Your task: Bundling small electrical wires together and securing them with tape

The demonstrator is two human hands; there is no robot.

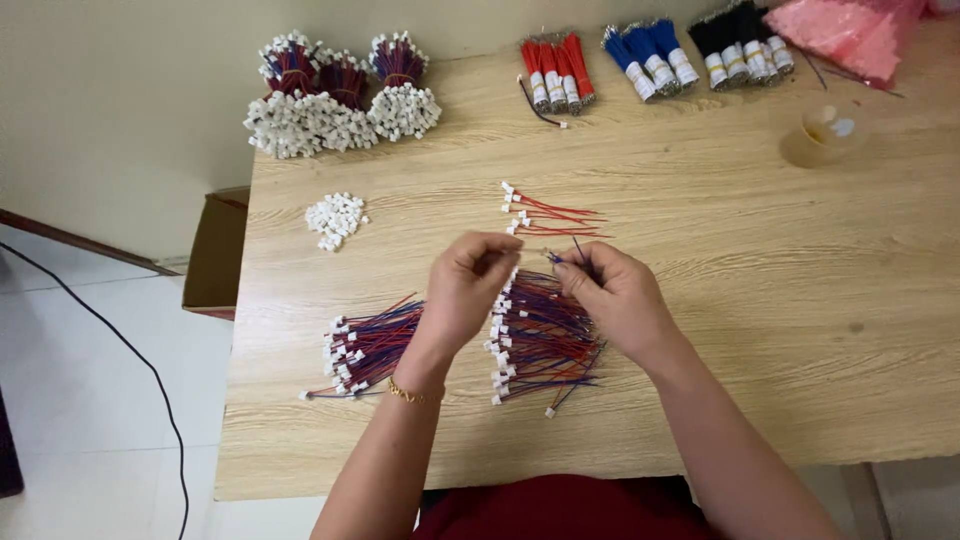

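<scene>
Wires in red and blue, tipped with small white connectors, lie in a loose pile [540, 340] on the table [780, 300], directly under both hands. Left hand [468, 290] has its grip pinched narrow on something tiny between thumb and fingertips; what it is cannot be made out. Right hand [618, 297] pinches a thin blue wire [575, 256] whose end points toward the left grip. A second pile of finished wires [368, 348] lies just left of the left hand. Beyond the grips rest a few red wires [545, 215] and a heap of loose white connectors [336, 219].
</scene>
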